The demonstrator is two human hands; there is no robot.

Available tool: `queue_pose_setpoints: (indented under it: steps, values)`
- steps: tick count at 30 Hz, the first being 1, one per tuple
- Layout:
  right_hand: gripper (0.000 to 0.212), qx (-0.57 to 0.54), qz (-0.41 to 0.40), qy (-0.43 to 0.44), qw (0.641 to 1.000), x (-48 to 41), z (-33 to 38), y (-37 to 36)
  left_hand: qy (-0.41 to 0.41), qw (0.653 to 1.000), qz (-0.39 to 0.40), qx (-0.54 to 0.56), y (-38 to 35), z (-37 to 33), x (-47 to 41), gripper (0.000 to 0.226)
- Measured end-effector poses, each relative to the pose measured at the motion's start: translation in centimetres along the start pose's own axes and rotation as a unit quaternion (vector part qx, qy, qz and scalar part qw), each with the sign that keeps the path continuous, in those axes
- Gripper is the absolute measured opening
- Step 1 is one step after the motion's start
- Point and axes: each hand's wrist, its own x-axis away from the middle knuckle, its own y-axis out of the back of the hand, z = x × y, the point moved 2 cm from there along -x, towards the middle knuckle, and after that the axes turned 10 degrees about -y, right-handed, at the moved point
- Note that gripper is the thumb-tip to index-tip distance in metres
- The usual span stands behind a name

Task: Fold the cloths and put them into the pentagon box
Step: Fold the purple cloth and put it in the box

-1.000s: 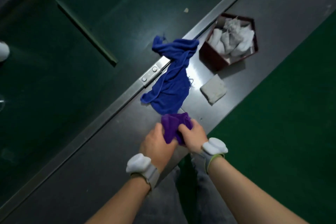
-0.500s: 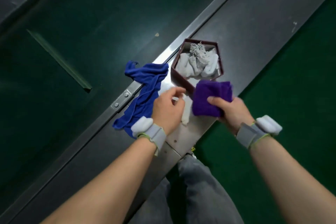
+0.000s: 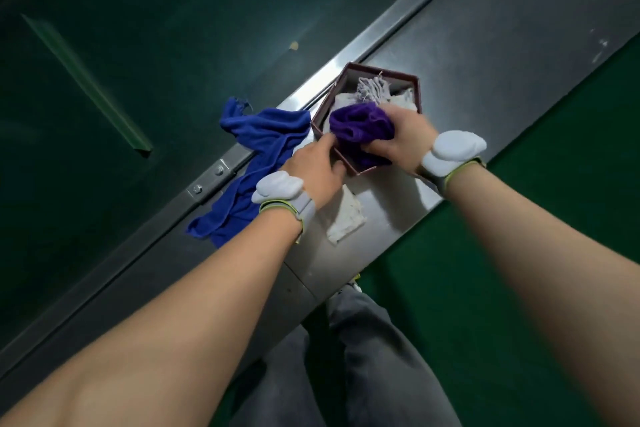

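A: Starting with the biggest: grey metal counter (image 3: 467, 55) runs diagonally, green surface beyond its far rail, green floor along its near edge.

B: Next, blue cloth (image 3: 263, 156). Unfolded, rumpled, draped across the counter's far rail, one end just left of the box.

A: Pentagon box (image 3: 417, 90), dark red walls, sits against the far rail. Pale grey cloths (image 3: 372, 88) already inside, toward its far side, one frayed.

B: Purple cloth (image 3: 360, 128). Bunched, sitting in the near half of the box, upper part above the rim.

A: White folded cloth (image 3: 348, 218) lies flat near the counter's near edge, partly under the left wrist.

B: Hands?

A: Right hand (image 3: 401, 142) curled closed over the purple cloth from the right, gripping it. Left hand (image 3: 317, 166) mostly closed, forefinger extended, touching the box's near-left wall and the purple cloth's edge; whether it pinches anything, cannot tell. Each wrist carries a white band.
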Motion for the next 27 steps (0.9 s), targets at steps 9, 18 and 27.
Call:
queue_pose_setpoints:
  steps: [9, 18, 27]
  values:
    - [0.025, 0.395, 0.052, 0.03, 0.917, -2.0, 3.0, -1.1, 0.032, 0.999, -0.034, 0.008, 0.0, 0.6, -0.7, 0.039]
    - [0.014, 0.502, 0.016, 0.0, 0.865, -2.6, 5.1, -3.4, 0.044, 0.998, -0.032, 0.011, -0.4, 0.8, -0.7, 0.044]
    - [0.026, 0.302, -0.182, -0.005, 0.936, 3.1, 7.6, -3.5, 0.164, 0.974, -0.137, -0.072, 1.2, 9.6, 6.9, 0.023]
